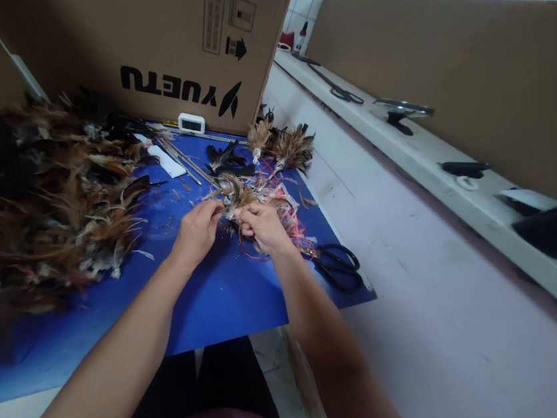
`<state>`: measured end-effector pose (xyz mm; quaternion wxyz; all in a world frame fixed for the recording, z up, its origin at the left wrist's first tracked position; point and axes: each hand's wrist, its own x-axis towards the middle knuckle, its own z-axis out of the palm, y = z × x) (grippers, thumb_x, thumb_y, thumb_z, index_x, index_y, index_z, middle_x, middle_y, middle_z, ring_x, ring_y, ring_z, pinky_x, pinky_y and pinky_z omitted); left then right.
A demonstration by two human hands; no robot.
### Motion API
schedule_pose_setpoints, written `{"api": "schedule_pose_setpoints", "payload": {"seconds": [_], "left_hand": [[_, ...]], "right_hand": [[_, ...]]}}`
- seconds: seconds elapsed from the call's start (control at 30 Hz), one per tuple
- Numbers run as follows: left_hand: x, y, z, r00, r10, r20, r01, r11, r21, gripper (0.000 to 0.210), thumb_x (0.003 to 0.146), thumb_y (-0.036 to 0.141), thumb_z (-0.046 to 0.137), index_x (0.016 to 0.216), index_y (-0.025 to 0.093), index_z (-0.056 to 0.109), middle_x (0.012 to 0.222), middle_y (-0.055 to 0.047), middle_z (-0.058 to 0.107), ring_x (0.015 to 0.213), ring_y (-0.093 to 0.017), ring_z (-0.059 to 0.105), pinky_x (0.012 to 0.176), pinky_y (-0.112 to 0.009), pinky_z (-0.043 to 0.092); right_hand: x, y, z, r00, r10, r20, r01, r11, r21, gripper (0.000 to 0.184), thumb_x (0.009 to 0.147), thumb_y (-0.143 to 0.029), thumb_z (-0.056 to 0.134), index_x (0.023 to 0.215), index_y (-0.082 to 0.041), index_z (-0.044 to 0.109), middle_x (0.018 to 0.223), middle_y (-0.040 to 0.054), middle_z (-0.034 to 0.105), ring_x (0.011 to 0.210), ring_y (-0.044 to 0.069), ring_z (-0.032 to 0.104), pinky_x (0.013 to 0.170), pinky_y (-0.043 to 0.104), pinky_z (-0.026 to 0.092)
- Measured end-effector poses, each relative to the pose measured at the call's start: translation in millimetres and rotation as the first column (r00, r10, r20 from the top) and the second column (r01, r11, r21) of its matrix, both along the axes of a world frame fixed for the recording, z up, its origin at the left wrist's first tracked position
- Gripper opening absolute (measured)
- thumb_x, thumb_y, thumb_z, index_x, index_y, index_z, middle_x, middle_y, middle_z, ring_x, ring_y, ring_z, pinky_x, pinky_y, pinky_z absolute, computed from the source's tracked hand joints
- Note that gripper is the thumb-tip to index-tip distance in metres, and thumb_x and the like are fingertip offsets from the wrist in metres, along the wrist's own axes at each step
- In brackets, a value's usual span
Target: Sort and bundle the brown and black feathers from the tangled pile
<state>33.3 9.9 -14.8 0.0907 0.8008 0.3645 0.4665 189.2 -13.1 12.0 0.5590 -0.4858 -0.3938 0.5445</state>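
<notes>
Both hands meet over a small bunch of brown feathers (234, 188) above the blue table top (208, 297). My left hand (199, 226) pinches at the bunch's left side; what lies between its fingertips is too small to make out. The fingers of my right hand (261, 224) are curled closed on the bunch's base. Around and beneath the right hand lies a tangle of red and pink string (296, 224) with scraps. Black-handled scissors (338, 264) rest just right of the right wrist, their blades partly hidden by the tangle.
A large heap of brown and black feathers (55, 194) covers the left side. Tied feather bunches (291, 147) lie at the back right. Behind stand a small white digital clock (191, 123) and a big cardboard box (148, 36). A ledge (433, 158) on the right carries tools.
</notes>
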Motion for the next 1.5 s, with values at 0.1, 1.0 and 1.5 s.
{"api": "schedule_pose_setpoints", "payload": {"seconds": [0.1, 1.0, 1.5], "left_hand": [[-2.2, 3.2, -3.3, 0.999, -0.018, -0.048, 0.017, 1.000, -0.008, 0.020, 0.090, 0.015, 0.047, 0.096, 0.018, 0.066, 0.090, -0.007, 0.069, 0.082, -0.018, 0.065, 0.076, -0.028, 0.050], [20.7, -11.5, -3.0, 0.644, -0.057, 0.763, 0.580, 0.687, -0.438, 0.023, 0.081, 0.038, 0.069, 0.081, 0.018, 0.058, 0.073, 0.001, 0.065, 0.036, -0.004, 0.044, 0.034, -0.019, 0.029], [17.5, -9.7, 1.0, 0.791, -0.077, 0.607, 0.412, 0.801, -0.435, 0.020, 0.087, 0.035, 0.060, 0.077, 0.019, 0.053, 0.059, 0.004, 0.055, 0.043, -0.006, 0.047, 0.043, -0.019, 0.039]], "right_hand": [[5.5, 0.6, -5.4, 0.998, 0.051, 0.036, -0.050, 0.998, -0.034, 0.024, 0.058, -0.028, 0.076, 0.060, -0.014, 0.056, 0.052, -0.0059, 0.048, 0.043, 0.002, 0.037, 0.039, 0.016, 0.022], [10.8, -5.7, -8.1, 0.909, 0.330, -0.253, -0.379, 0.908, -0.178, 0.018, 0.069, -0.007, 0.060, 0.058, -0.015, 0.048, 0.045, -0.0081, 0.040, 0.039, 0.001, 0.031, 0.036, 0.011, 0.020], [15.8, -8.0, -8.9, 0.903, 0.356, -0.239, -0.402, 0.898, -0.179, 0.030, 0.059, -0.028, 0.082, 0.067, -0.012, 0.058, 0.055, -0.0063, 0.050, 0.045, 0.001, 0.040, 0.037, 0.012, 0.026]]}}
